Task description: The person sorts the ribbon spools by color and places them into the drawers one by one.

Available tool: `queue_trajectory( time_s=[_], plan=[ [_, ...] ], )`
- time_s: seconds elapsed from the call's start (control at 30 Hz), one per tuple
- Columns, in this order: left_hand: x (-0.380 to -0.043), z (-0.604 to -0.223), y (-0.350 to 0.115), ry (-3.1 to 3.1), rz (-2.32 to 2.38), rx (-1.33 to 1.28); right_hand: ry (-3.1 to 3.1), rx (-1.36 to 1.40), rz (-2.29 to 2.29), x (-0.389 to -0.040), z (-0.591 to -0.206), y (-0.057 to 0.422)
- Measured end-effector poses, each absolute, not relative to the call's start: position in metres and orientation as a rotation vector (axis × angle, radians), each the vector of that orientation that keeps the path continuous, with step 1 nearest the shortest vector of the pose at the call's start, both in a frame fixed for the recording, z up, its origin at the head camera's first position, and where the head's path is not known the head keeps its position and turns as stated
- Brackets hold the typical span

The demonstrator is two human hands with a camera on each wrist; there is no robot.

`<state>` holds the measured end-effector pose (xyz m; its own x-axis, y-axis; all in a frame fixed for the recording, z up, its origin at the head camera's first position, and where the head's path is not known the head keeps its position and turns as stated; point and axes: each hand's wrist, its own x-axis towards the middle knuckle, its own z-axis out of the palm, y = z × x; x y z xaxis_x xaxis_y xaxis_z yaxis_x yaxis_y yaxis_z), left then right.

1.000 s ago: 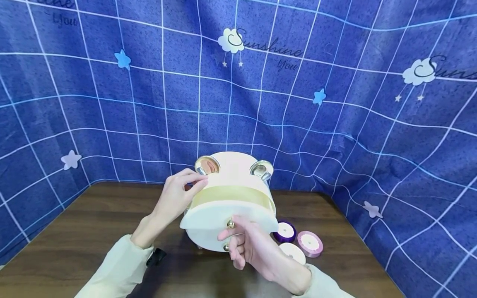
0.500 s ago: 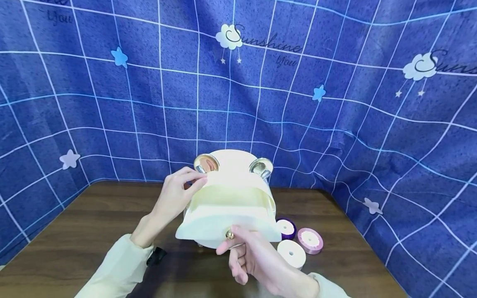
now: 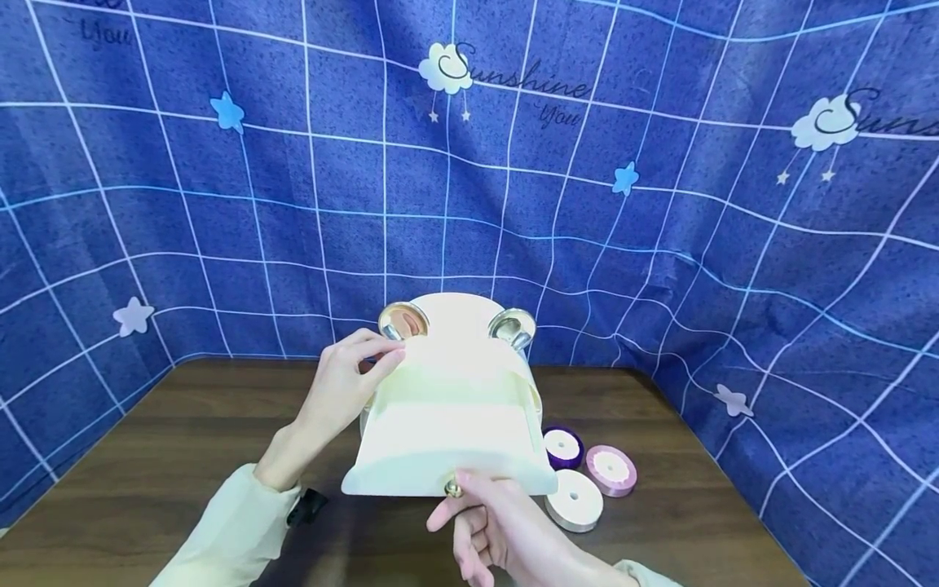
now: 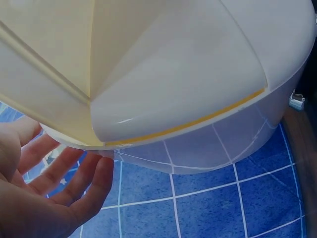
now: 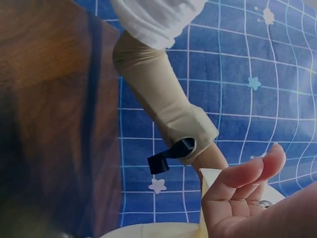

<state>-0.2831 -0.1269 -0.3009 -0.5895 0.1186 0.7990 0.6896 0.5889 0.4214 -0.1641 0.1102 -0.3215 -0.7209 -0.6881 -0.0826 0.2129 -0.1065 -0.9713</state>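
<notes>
A: What filled most of our view?
B: A blue cloth backdrop [image 3: 330,244] printed with white gridlines, stars and clouds; before it we saw a dark brown wood-grain table [image 3: 198,440].

A: And on that?
B: A rounded, glossy white plastic box [image 3: 455,314] stood near the middle. From its front a white drawer with a curved face [image 3: 396,473] stuck out toward the person.

A: Where did we see the hands?
B: The left hand [image 3: 341,379] touched the box's rim at its upper left; our left-wrist view showed that grip spread, fingers lightly bent, tips against the edge. The right hand [image 3: 491,522] was at the drawer's face, its lower fingers loosely curved.

A: Anything smaller?
B: Right of the box we counted three flat round ribbon spools close together: a white one [image 3: 574,509], a pink one [image 3: 622,483] and a dark purple one [image 3: 562,458]. Two shiny round metallic discs [image 3: 512,328] stood like ears on the box.

A: And the smallest?
B: A shiny gold ball knob [image 3: 451,487], mid-face on the drawer. We saw the right grip pinching it between thumb and forefinger.
</notes>
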Motion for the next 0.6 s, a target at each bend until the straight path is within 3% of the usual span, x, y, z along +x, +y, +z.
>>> queue_trajectory(
  time_s=[0.2, 0.4, 0.47, 0.6],
  plan=[
    [-0.284, -0.302, -0.126, -2.057, -0.972, -0.643, 1.607, -0.48, -1.8, -0.157, -0.319, 0.115],
    [-0.285, -0.303, -0.126, -2.062, -0.976, -0.645, 1.911, -0.924, -1.883, -0.152, -0.301, 0.149],
    [-0.285, -0.303, -0.126, -2.063, -0.977, -0.644, 2.117, -1.032, -1.987, -0.158, -0.292, 0.163],
    [-0.285, -0.302, -0.127, -2.063, -0.971, -0.642, 2.615, -0.858, -2.099, -0.197, -0.288, 0.184]
  ],
)
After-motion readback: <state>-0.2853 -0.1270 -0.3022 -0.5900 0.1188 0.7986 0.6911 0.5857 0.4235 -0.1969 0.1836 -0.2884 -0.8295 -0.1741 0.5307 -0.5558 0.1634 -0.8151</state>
